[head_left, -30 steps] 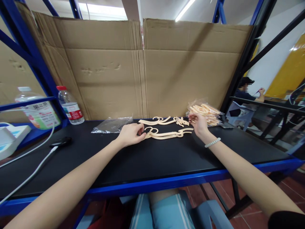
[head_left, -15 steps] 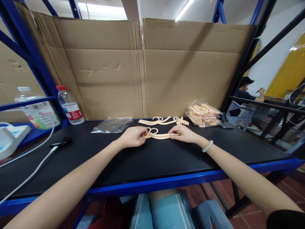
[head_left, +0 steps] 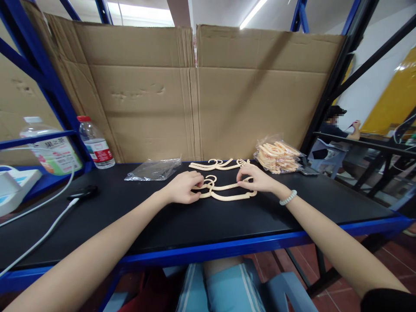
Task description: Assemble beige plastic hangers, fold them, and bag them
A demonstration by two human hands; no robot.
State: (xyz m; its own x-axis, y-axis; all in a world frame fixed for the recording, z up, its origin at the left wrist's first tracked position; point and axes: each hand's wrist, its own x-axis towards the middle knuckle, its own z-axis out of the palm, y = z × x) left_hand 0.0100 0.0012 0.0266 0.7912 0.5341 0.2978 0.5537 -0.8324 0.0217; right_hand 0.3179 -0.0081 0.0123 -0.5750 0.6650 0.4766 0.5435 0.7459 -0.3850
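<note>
Black bench (head_left: 195, 225), cardboard (head_left: 146, 95) behind. I note left hand (head_left: 182, 187) pinched on hook end of hangers (head_left: 229, 198) at bench centre; right hand (head_left: 256, 180) pinched on their 3 o'clock end. Spare hangers (head_left: 217, 164) at 12, bag (head_left: 277, 156) at 2.

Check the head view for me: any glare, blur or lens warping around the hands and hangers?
Head view: left hand, right hand and the cream hangers they grip look sharp, without motion blur; ceiling light is blown out; black tabletop shows only dull sheen; the wide lens slants the blue post outward.
</note>
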